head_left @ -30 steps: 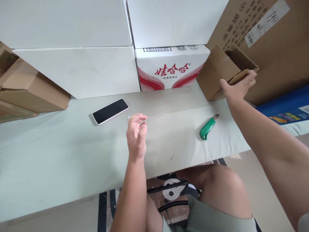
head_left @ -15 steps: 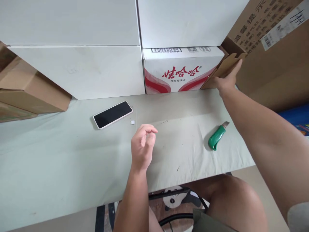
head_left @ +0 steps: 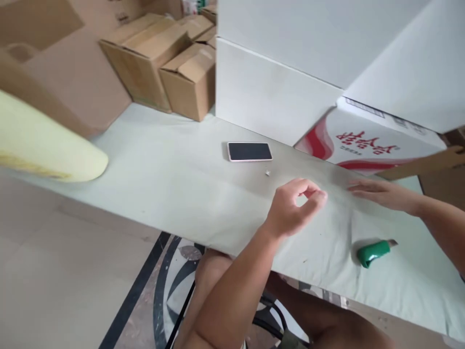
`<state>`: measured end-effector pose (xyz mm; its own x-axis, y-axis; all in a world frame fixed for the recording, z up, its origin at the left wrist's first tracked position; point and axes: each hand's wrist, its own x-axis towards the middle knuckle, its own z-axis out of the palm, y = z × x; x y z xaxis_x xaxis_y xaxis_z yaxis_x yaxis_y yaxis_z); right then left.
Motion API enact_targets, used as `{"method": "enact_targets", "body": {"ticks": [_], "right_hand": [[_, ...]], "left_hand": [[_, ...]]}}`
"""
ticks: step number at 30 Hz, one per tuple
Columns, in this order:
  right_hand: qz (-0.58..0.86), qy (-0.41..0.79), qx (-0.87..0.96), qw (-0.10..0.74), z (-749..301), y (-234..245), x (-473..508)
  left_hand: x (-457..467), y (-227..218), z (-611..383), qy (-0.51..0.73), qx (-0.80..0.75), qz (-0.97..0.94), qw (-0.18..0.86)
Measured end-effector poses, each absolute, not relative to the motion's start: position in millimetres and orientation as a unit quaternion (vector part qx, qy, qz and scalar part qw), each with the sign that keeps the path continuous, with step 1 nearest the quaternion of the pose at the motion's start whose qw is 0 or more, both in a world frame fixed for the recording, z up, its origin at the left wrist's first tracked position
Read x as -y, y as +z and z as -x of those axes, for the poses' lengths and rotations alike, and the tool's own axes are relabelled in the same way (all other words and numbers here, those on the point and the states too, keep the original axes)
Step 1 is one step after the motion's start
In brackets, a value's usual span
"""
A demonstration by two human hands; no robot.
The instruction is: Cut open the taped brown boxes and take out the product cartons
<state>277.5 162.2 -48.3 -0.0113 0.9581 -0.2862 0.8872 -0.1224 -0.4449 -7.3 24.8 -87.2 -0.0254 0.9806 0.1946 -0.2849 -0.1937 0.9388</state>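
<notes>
My left hand (head_left: 295,206) hovers over the cloth-covered table (head_left: 174,169), thumb and index finger pinched into a ring. Whether anything small is between the fingertips is hidden. To its right, my right hand (head_left: 385,195) is stretched out low over the cloth, fingers extended and slightly blurred, holding nothing visible. A phone (head_left: 250,151) with a dark screen and pale pink edge lies face up beyond my left hand. Close to it sits a tiny whitish piece (head_left: 268,173). A green utility knife (head_left: 374,252) with its blade out lies near the front edge, below my right hand.
White boxes (head_left: 261,87) are stacked along the back, beside a white-and-red printed carton (head_left: 366,143). A cardboard flap (head_left: 423,164) juts out at right. Brown cartons (head_left: 189,80) stand at the back left. A pale yellow rounded object (head_left: 54,145) reaches in from the left.
My right hand has left the cardboard flap and come down leftward over the table. My left hand stays pinched. The view has swung left and tilted.
</notes>
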Motion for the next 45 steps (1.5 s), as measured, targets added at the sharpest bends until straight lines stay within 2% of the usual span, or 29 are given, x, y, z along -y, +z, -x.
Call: {"method": "enact_targets", "body": {"ticks": [3, 4, 7, 13, 16, 21, 28, 35, 37, 40, 43, 45], "right_hand": [[0.598, 0.291, 0.745, -0.054, -214.3, -41.4, -158.9], [0.566, 0.267, 0.777, -0.069, -188.5, -39.3, -158.6], [0.512, 0.144, 0.846, -0.045, -100.3, -35.5, -164.0], [0.399, 0.017, 0.916, 0.029, 84.7, -37.5, -192.0], [0.373, -0.017, 0.927, 0.043, 159.0, -37.2, -198.9], [0.423, -0.015, 0.905, 0.03, 221.6, -40.4, -200.9], [0.475, -0.003, 0.879, 0.054, 229.2, -55.2, -207.5], [0.398, -0.022, 0.909, 0.119, 201.4, -70.9, -205.2], [0.357, -0.038, 0.925, 0.121, 179.1, -73.5, -191.5], [0.285, -0.066, 0.947, 0.131, 127.4, -78.6, -160.1], [0.202, -0.08, 0.954, 0.206, 52.0, -88.2, -122.4], [0.17, -0.061, 0.946, 0.27, -7.8, -97.7, -95.7]], "left_hand": [[-17.5, -81.0, 32.2, 0.627, -0.375, -0.432, 0.529], [-14.2, -79.3, 41.6, 0.63, -0.38, -0.423, 0.529], [-4.4, -75.8, 68.9, 0.621, -0.392, -0.423, 0.53], [3.9, -77.9, 112.4, 0.63, -0.424, -0.414, 0.503], [5.5, -80.3, 127.5, 0.638, -0.442, -0.389, 0.495], [9.2, -82.9, 141.5, 0.643, -0.45, -0.374, 0.495], [10.4, -83.3, 145.4, 0.66, -0.442, -0.371, 0.481], [10.7, -81.7, 136.9, 0.703, -0.436, -0.39, 0.405], [11.5, -82.4, 136.4, 0.734, -0.444, -0.392, 0.332], [13.3, -85.7, 141.0, 0.786, -0.482, -0.358, 0.147], [16.2, -89.0, 153.4, 0.806, -0.526, -0.271, -0.018], [18.6, -89.1, 163.1, 0.783, -0.582, -0.21, -0.056]]}}
